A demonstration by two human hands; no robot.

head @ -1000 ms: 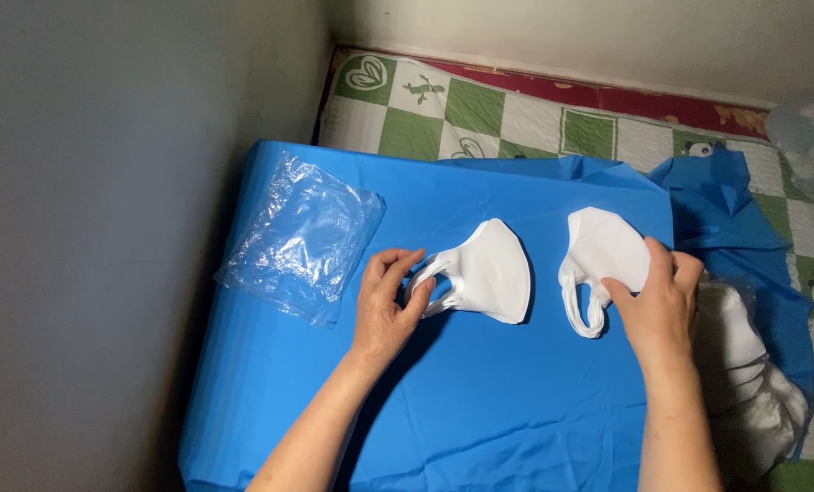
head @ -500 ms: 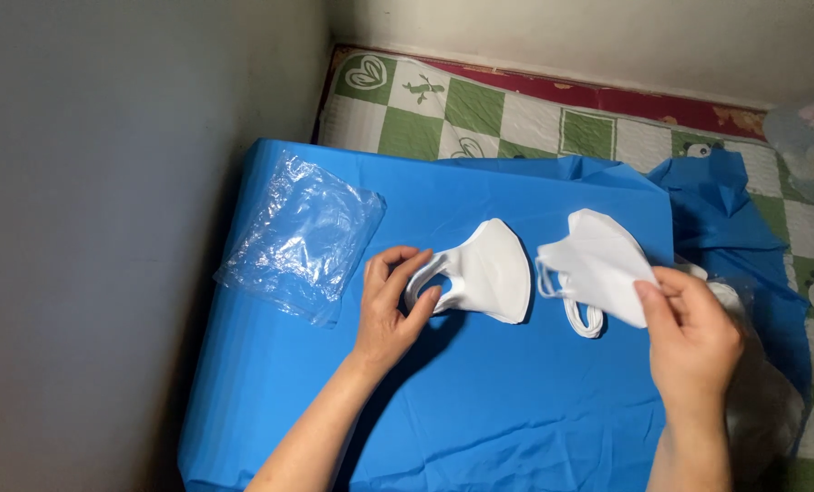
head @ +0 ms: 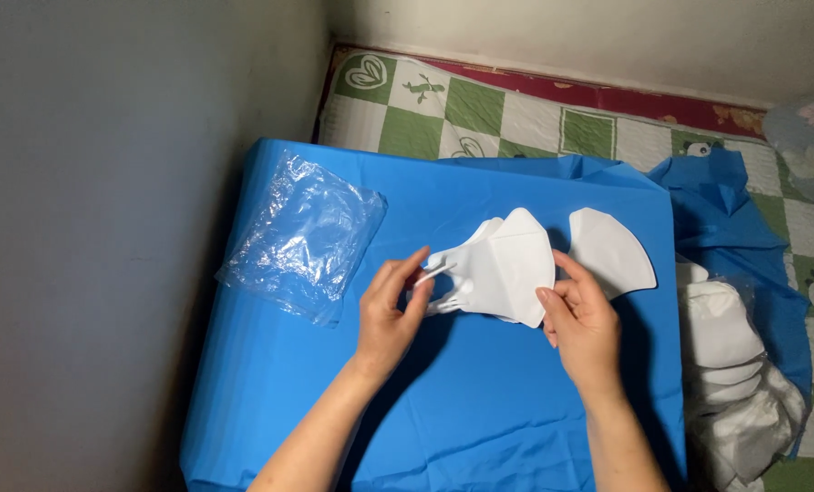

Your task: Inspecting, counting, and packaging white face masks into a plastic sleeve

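Note:
A folded white face mask (head: 509, 266) is held over a blue sheet (head: 480, 428), with a second white mask partly showing behind its top left edge. My left hand (head: 391, 314) pinches the ear loops at the left end. My right hand (head: 582, 321) grips the lower right edge of the front mask. Another white mask (head: 613, 251) lies flat on the sheet just right of my right hand's fingers.
An empty, crumpled clear plastic bag (head: 302, 239) lies on the sheet's left side. A pile of white masks in clear wrapping (head: 733, 374) sits off the right edge. A green and white checked mat (head: 516, 118) lies behind. A grey wall (head: 106, 228) runs close along the left.
My right hand lifted a mask from the right and carried it left onto the mask my left hand holds. One mask stays on the sheet at the right.

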